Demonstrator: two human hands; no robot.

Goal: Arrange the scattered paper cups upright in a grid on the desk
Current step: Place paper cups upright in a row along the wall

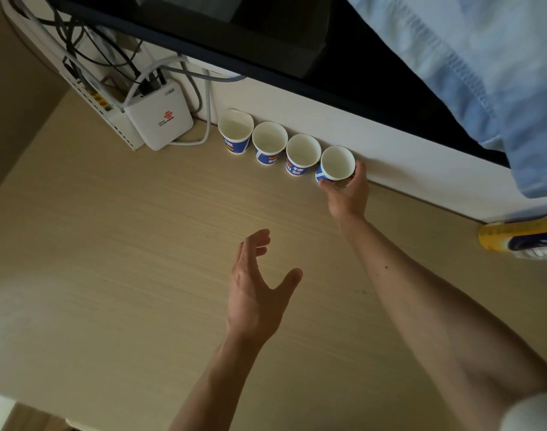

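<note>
Grips the end cup [337, 163] in right hand [348, 197] fingers [360, 170], beside the row [269, 141]. Holds left hand [256, 293] apart, fingers [259, 241] released.

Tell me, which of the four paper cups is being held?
The rightmost paper cup, farthest from the white router: the right hand grips it. The other three stand untouched; the left hand holds nothing.

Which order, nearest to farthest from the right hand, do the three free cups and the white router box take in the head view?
From the right hand, which grips the right-end cup:
1. third cup, beside the held one.
2. second cup, further left.
3. first cup, row's left end.
4. white router box, left of the row.
</note>
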